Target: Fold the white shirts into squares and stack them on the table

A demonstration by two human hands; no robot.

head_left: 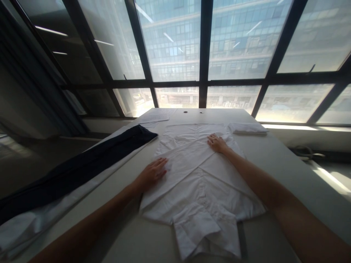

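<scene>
A white shirt (189,182) lies spread on the table, its sleeves folded in across the body and the cuffs at the near edge. My left hand (154,173) rests on the shirt's left side, fingers stretched out and pointing to the right. Farther away, my right hand (217,143) lies flat on the upper right part of the shirt with its fingers apart. Neither hand grips the cloth. Creases run diagonally over the fabric between the two hands.
Dark navy cloth (90,160) lies along the table's left edge over white cloth (82,193). A folded white cloth (248,128) sits at the far right, and paper sheets (153,116) at the far left. Beyond the white table (276,171) stand large windows (175,40).
</scene>
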